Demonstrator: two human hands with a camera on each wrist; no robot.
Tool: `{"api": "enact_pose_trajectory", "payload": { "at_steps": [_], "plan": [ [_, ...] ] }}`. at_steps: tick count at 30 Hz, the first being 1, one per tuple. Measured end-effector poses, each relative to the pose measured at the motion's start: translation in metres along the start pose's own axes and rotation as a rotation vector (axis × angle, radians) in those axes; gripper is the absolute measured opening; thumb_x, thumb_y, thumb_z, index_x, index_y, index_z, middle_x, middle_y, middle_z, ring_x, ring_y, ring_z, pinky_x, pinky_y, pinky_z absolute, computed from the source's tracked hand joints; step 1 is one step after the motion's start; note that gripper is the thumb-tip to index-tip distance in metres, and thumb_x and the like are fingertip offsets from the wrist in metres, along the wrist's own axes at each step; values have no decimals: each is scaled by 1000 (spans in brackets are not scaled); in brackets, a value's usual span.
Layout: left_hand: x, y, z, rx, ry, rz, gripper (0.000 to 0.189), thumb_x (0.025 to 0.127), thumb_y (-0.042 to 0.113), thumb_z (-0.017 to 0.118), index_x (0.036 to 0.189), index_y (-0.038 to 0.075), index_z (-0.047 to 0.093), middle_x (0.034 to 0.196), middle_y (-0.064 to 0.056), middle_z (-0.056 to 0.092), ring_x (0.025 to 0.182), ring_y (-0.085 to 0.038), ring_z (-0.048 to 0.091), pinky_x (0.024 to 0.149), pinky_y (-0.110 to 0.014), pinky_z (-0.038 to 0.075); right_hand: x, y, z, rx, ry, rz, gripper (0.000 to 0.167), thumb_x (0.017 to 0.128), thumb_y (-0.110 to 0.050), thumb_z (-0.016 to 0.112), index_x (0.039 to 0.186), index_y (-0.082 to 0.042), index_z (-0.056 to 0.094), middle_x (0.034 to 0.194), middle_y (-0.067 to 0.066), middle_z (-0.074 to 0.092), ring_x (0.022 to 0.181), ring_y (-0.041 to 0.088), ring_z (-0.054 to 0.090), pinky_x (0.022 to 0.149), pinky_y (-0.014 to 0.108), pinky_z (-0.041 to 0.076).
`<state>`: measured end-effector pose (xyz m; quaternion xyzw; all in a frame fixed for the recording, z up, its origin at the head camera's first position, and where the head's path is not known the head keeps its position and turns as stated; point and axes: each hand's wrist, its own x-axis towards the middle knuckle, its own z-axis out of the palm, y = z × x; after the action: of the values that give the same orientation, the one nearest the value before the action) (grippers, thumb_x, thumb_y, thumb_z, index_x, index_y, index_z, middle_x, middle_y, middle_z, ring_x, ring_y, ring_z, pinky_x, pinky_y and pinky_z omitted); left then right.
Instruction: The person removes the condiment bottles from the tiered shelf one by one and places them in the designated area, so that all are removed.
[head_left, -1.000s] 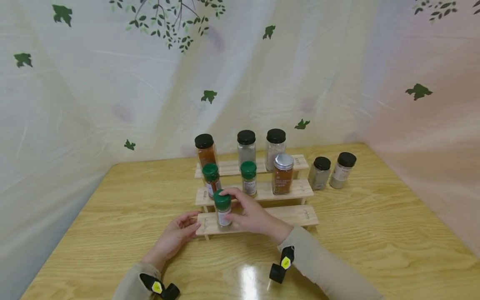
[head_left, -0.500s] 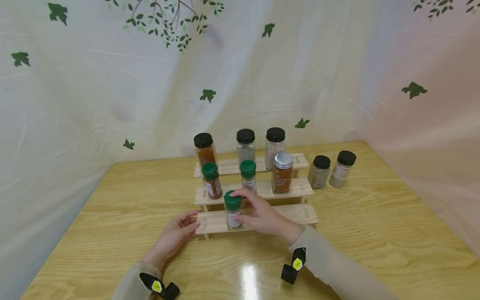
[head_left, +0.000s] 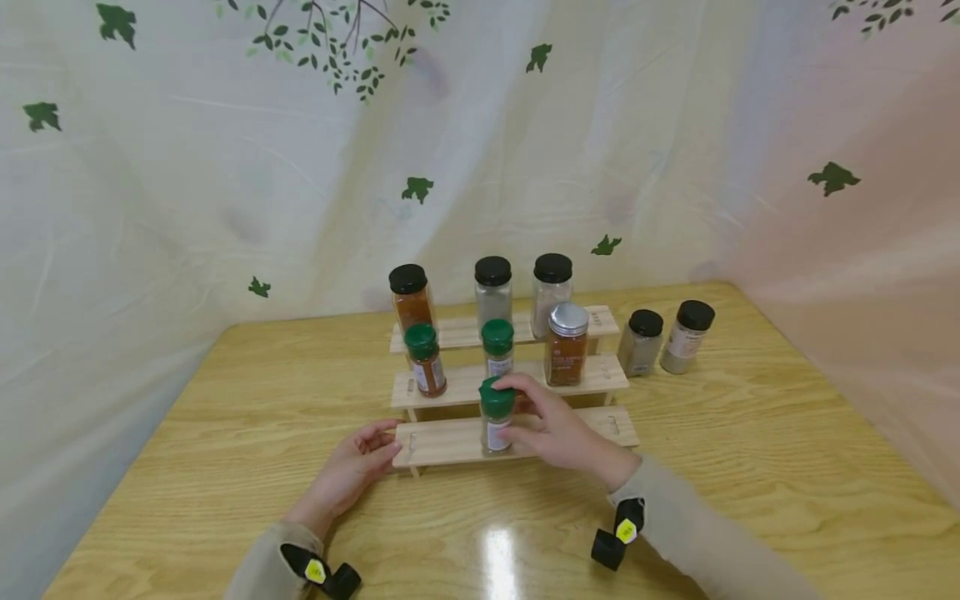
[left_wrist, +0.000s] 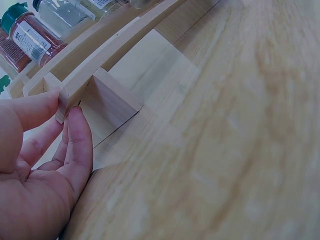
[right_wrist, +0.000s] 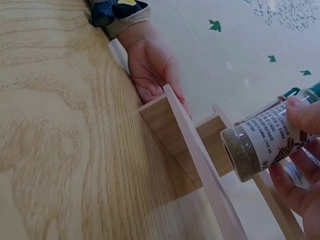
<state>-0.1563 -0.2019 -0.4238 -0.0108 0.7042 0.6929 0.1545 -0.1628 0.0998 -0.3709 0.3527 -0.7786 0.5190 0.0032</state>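
My right hand (head_left: pixel 561 432) holds a small spice jar (head_left: pixel 495 412) with a green lid over the lowest step of a three-tier wooden rack (head_left: pixel 438 442). In the right wrist view, the bottom of this spice jar (right_wrist: pixel 244 157) shows above the shelf edge. Thumb and fingers of my left hand (head_left: pixel 347 473) pinch the left end of that lowest step; the left wrist view shows the thumb above the board and fingertips (left_wrist: pixel 76 116) under it. On the middle step stand a red-brown jar (head_left: pixel 427 367) with a green lid, another green-lidded jar (head_left: pixel 498 342), and a silver-lidded jar (head_left: pixel 567 350).
Along the top step are an orange-brown jar (head_left: pixel 411 304), a clear black-lidded jar (head_left: pixel 492 292) and a pale one (head_left: pixel 552 292). Two more black-lidded jars, one greyish (head_left: pixel 641 346) and one labelled (head_left: pixel 686 337), stand on the table (head_left: pixel 720 467) right of the rack. A leaf-patterned cloth (head_left: pixel 480 150) hangs behind.
My right hand has carried the green-lidded spice jar to the right along the lowest step, from near its left end toward the middle. The left hand keeps its hold on the rack.
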Motion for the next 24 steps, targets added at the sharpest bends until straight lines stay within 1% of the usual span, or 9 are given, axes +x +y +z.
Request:
{"api": "enact_pose_trajectory", "payload": {
  "at_steps": [2, 6, 10, 13, 16, 20, 22, 24],
  "plan": [
    [0, 0, 0, 1, -2, 2, 47, 94, 5, 53, 136, -8, 37, 102, 1, 53, 87, -5, 54, 75, -19, 48, -3, 0, -4, -2, 7, 18, 53, 85, 2, 66, 130, -7, 40, 129, 19, 50, 112, 31, 54, 94, 42, 48],
    [0, -1, 1, -5, -2, 3, 47, 94, 4, 53, 136, -8, 37, 102, 1, 52, 87, -5, 54, 75, -18, 48, -9, 4, -11, -23, 36, 5, 53, 84, 4, 66, 129, -4, 40, 128, 22, 49, 112, 32, 54, 93, 41, 49],
    [0, -2, 2, -17, 6, 2, 47, 94, 4, 53, 136, -8, 37, 101, 1, 52, 87, -5, 54, 75, -18, 48, -15, 9, -18, -41, 54, -18, 52, 83, 5, 66, 127, -4, 39, 127, 22, 49, 111, 25, 54, 92, 38, 49],
    [0, -2, 3, -22, 10, 0, 47, 94, 3, 53, 136, -8, 37, 102, 1, 52, 87, -5, 54, 75, -18, 49, -19, 13, -21, -48, 55, -18, 52, 84, 5, 65, 127, -4, 38, 127, 23, 49, 110, 22, 54, 92, 38, 50],
    [-1, -2, 4, -21, 15, -2, 46, 94, 3, 53, 137, -8, 37, 102, 1, 52, 87, -5, 54, 75, -18, 49, -24, 16, -24, -41, 51, 5, 52, 85, 5, 64, 128, -3, 37, 126, 25, 49, 110, 29, 56, 91, 41, 50],
    [-1, -2, 4, -15, 23, -10, 46, 95, 3, 52, 137, -7, 37, 102, 1, 52, 87, -5, 53, 75, -17, 48, -30, 17, -29, -44, 47, 50, 53, 85, 4, 64, 129, -6, 37, 127, 25, 48, 109, 38, 56, 91, 46, 49],
    [-2, -3, 4, -15, 27, -15, 46, 95, 4, 52, 137, -7, 37, 102, 1, 52, 86, -4, 53, 74, -17, 48, -32, 17, -32, -55, 49, 59, 53, 85, 3, 64, 129, -8, 36, 127, 24, 48, 109, 39, 56, 90, 46, 50],
    [-2, -3, 4, -15, 27, -16, 46, 95, 4, 52, 137, -6, 37, 101, 1, 52, 86, -4, 53, 74, -17, 48, -34, 17, -35, -66, 54, 49, 54, 85, 3, 65, 129, -7, 37, 126, 23, 49, 109, 36, 56, 90, 45, 50]
  ]
}}
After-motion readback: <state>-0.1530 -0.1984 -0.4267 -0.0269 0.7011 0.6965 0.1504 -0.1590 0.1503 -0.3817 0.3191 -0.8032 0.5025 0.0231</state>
